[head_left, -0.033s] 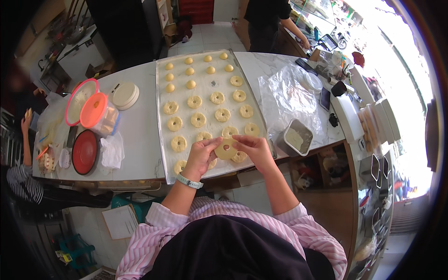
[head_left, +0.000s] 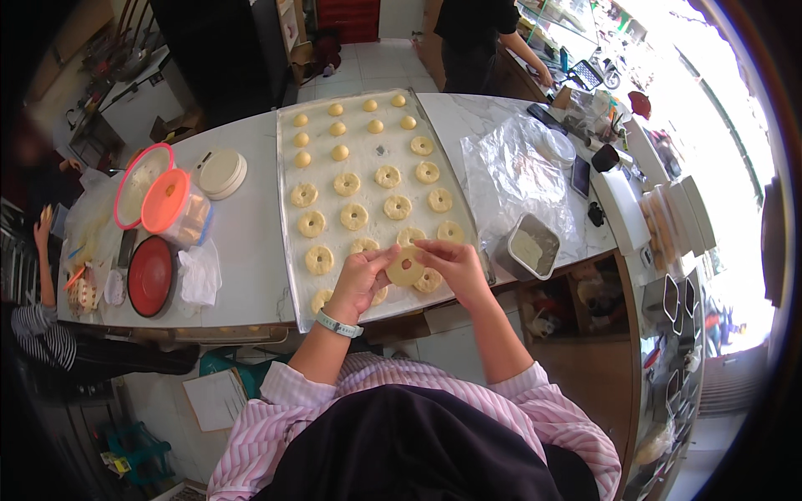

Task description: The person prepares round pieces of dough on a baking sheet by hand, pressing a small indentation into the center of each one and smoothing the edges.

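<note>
The left hand (head_left: 365, 275) and right hand (head_left: 457, 267) pinch a dough ring (head_left: 402, 277) between them, over the tray (head_left: 357, 140). Shaping the ring seems the step; the next move likely calls for gentle, even support. Contact behind the ring is hidden.

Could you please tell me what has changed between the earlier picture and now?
Nothing has clearly moved, been taken hold of or let go; the surroundings only sit very slightly further left in the view. The left hand and right hand still hold the dough ring, and the dough pieces on the tray keep their arrangement.
</note>
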A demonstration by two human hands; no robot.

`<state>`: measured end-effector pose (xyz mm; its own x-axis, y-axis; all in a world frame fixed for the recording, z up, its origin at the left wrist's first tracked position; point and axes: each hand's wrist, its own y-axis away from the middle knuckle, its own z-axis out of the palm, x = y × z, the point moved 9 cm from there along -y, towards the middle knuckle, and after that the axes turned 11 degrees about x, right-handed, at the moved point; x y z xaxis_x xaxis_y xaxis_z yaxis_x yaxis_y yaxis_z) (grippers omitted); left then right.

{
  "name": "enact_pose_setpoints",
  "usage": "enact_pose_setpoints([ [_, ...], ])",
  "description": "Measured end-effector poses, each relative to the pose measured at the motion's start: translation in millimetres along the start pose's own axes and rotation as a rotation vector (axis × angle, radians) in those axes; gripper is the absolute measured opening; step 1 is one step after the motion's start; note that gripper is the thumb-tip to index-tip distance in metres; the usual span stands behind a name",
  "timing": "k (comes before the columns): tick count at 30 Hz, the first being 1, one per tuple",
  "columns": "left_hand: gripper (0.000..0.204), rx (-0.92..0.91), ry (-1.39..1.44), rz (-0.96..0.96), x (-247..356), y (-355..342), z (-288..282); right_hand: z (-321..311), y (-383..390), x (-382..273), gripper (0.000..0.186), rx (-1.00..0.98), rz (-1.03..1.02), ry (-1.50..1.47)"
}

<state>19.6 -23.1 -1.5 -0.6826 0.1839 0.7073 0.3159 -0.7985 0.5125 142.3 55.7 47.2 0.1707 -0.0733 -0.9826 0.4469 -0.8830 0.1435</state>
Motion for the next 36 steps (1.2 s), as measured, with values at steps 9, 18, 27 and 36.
enact_pose_setpoints([
  [9, 0.026, 0.028, -0.120, 0.051, 41.1, -34.3, -15.3, 64.7, -40.9, 15.4, 0.036, -0.310, 0.214, -0.250],
  [18, 0.029, 0.326, 0.008, 0.413, 129.7, -51.4, -111.7, 68.5, -268.9, 30.2, 0.031, -0.010, 0.212, -0.197],
  [27, 0.025, 0.375, 0.086, 0.353, 133.1, -63.2, -152.5, -14.3, -242.9, -70.6, 0.026, 0.418, -0.378, 0.699],
  [36, 0.020, 0.239, 0.159, 0.240, 99.5, -83.4, -107.4, -202.7, -58.8, 38.2, 0.015, 0.122, 0.135, 1.336],
])
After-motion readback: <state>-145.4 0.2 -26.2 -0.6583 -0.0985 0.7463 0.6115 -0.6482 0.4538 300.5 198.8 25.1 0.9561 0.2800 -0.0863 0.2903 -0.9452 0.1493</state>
